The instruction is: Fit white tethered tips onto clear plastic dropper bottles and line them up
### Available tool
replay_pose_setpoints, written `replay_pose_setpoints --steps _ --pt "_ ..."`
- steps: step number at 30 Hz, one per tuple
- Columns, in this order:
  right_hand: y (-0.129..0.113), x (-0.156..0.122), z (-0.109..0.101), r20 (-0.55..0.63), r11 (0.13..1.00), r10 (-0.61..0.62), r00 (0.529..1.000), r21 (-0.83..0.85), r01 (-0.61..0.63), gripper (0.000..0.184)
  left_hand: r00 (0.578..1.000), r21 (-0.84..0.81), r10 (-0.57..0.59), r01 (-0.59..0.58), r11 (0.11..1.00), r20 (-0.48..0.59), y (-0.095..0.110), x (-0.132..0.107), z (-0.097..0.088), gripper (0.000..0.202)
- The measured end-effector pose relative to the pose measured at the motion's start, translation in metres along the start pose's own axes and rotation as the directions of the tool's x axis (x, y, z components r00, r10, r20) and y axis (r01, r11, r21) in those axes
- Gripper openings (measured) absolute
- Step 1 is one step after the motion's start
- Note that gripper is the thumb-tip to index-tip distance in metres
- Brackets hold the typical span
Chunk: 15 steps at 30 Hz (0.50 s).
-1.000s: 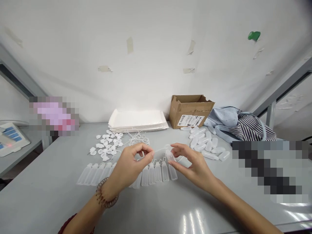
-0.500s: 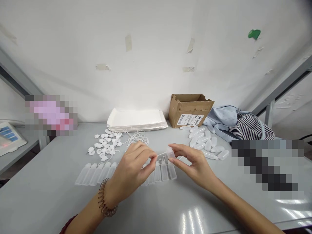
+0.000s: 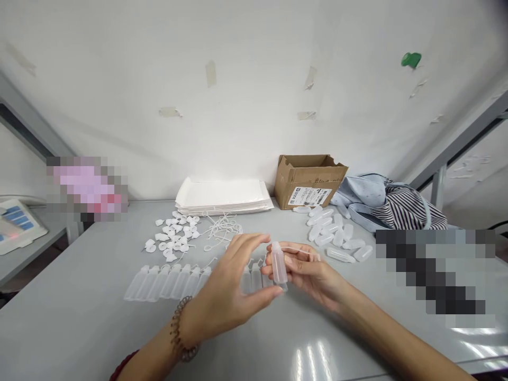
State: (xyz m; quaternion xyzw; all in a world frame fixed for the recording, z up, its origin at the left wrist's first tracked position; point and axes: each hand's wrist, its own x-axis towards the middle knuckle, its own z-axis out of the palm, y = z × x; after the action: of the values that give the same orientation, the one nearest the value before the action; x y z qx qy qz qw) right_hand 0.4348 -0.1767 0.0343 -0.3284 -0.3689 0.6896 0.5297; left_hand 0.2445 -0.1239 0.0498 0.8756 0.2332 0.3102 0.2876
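A small translucent plastic bottle point(image 3: 279, 264) stands nearly upright in my right hand point(image 3: 313, 278), between its thumb and fingers. A thin white cord point(image 3: 299, 250) runs from the bottle's neck to the right, over that hand. Just left of the bottle is my left hand point(image 3: 228, 288), thumb and fingers spread apart with nothing between them. Behind and beside it, a row of similar bottles point(image 3: 174, 281) with white necks lies on the grey table point(image 3: 79, 317); my hands cover part of the row. Loose white cords point(image 3: 224, 228) lie beyond my left hand.
Small white caps point(image 3: 174, 233) are scattered at the left of the cords. More loose translucent bottles point(image 3: 337, 233) lie at the right. Along the wall are a stack of white envelopes point(image 3: 224, 197), an open cardboard box point(image 3: 289, 182) and a blue fabric bag point(image 3: 359, 190).
My left fingers have parted from a pinch on the cord. The bottle has come lower and more upright in my right hand, and the cord now trails to the right.
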Motion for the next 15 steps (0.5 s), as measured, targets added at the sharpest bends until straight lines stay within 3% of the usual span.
replay_pose_setpoints --steps 5,10,13,15 --pt "0.006 0.002 0.001 0.094 0.995 0.039 0.995 0.093 -0.048 0.021 0.998 0.049 0.059 -0.057 0.997 -0.026 0.0 0.0 0.012 0.055" --pt "0.009 0.004 0.002 0.086 0.993 0.077 0.993 0.083 -0.084 0.026 0.998 0.072 0.063 -0.061 0.996 -0.025 0.001 0.001 0.01 0.052" --pt "0.003 0.004 0.0 0.116 0.997 0.082 0.99 0.002 -0.083 0.028 0.995 0.092 0.089 -0.085 0.992 -0.047 0.001 0.001 0.01 0.048" --pt "-0.006 0.003 -0.006 0.135 0.985 0.099 0.986 -0.155 -0.078 0.03 0.993 0.118 0.099 -0.091 0.989 -0.062 0.001 0.001 0.01 0.046"
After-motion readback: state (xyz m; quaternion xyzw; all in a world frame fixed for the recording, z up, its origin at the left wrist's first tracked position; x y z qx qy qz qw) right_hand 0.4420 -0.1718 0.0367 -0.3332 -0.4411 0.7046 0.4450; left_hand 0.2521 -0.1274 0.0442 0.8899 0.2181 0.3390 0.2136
